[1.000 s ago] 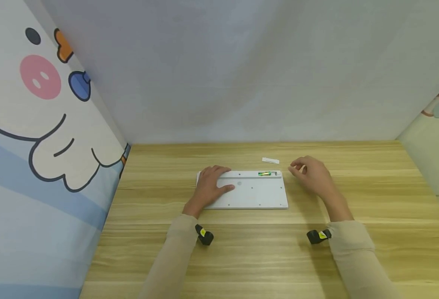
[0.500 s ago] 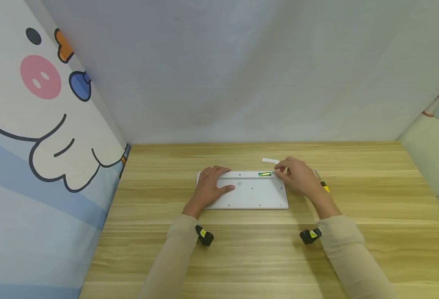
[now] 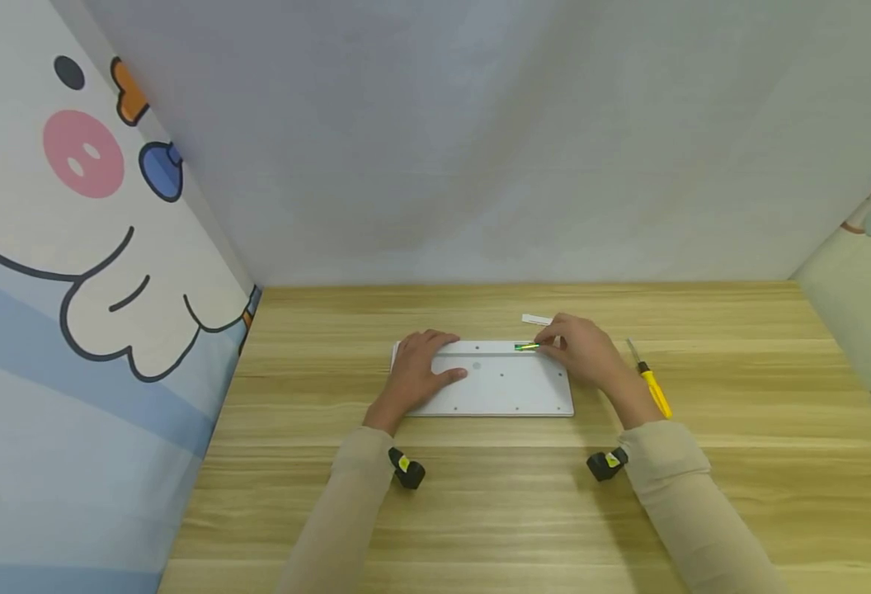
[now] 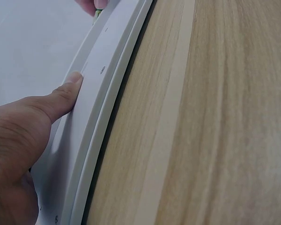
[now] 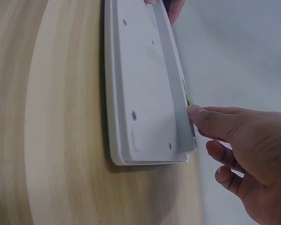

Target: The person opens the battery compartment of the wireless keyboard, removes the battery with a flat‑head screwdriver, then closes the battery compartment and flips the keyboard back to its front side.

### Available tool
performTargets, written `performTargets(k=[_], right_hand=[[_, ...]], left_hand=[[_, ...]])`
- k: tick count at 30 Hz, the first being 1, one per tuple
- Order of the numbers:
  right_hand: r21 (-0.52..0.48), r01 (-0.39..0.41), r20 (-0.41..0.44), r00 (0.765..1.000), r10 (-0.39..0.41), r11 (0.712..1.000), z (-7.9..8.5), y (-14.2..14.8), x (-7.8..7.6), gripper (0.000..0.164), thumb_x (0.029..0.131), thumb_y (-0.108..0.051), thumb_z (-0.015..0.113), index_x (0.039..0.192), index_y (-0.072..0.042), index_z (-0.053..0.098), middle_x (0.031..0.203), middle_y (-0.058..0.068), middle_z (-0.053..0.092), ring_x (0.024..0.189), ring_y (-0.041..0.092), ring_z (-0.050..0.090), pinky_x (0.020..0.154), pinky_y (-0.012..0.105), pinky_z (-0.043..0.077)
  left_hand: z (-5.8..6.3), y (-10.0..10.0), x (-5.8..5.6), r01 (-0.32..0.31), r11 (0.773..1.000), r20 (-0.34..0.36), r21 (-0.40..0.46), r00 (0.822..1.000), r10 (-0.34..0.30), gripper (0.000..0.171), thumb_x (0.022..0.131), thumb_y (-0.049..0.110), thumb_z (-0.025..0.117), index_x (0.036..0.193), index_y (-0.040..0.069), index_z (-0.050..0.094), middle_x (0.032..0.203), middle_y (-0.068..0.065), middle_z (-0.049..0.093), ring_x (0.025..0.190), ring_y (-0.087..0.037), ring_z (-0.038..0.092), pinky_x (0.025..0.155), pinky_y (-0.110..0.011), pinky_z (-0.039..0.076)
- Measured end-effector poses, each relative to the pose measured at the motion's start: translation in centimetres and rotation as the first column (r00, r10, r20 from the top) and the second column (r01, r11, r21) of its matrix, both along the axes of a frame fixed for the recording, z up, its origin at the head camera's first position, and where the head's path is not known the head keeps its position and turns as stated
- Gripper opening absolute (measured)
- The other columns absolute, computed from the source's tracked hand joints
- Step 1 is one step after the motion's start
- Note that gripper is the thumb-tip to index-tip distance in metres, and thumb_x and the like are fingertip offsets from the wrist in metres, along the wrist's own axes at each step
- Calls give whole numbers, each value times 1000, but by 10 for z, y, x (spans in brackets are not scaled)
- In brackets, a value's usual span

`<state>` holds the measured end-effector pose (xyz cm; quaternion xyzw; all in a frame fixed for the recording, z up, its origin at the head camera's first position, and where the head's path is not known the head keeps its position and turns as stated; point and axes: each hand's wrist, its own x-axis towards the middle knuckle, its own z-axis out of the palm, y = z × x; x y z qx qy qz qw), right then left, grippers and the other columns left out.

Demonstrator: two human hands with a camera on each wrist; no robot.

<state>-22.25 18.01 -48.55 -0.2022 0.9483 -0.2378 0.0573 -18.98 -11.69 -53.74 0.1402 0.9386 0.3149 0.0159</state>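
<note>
Right grip pinches one battery — left grip holds one keyboard.

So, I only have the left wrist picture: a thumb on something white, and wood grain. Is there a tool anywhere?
Observer: Yes. The head view shows a yellow-handled screwdriver on the table, to the right of the white panel.
Visitor: Oh! Anything else lying loose?
Observer: A small white strip, just beyond the panel's far edge.
Visitor: At the top of my picture, fingertips meet something green. Are all that hand's fingers on it?
Observer: No. In the right wrist view, the two lower fingers of the right hand curl clear of it.
</note>
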Motion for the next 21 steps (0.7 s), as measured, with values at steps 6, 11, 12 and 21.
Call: performTargets(k=[6,11,12,21], right_hand=[[7,5,-20,1000,-5,1000,-2,0,1,14,95,-17,72,106,-13,79,99,3,72,78,17,56,65,27,43],[3,-1,-33,999,1,1000,-6,0,1,13,96,-17,71,106,-12,78,100,4,70,79,17,56,66,28,45],[6,-3,-35,999,3,1000,-7,1,0,13,96,-17,71,107,-12,77,100,4,69,79,17,57,66,29,46],[-4,-12,-31,999,12,1000,-7,5,3,16,100,-17,65,111,-8,73,106,7,67,86,20,61,73,33,51]], left_hand=[[2,1,1,-4,1000,-7,5,1000,4,62,90,44,75,144,18,56,145,-7,60,142,-28,50,132,-49,18],[3,1,2,-4,1000,-13,9,1000,4,62,90,44,75,143,18,57,145,-7,60,141,-29,50,132,-49,19],[3,0,2,-4,1000,-15,9,1000,4,62,90,43,75,143,18,57,144,-7,60,141,-29,50,132,-49,19],[1,0,1,-3,1000,-8,7,1000,3,62,90,44,75,143,18,57,146,-6,60,141,-28,50,132,-49,19]])
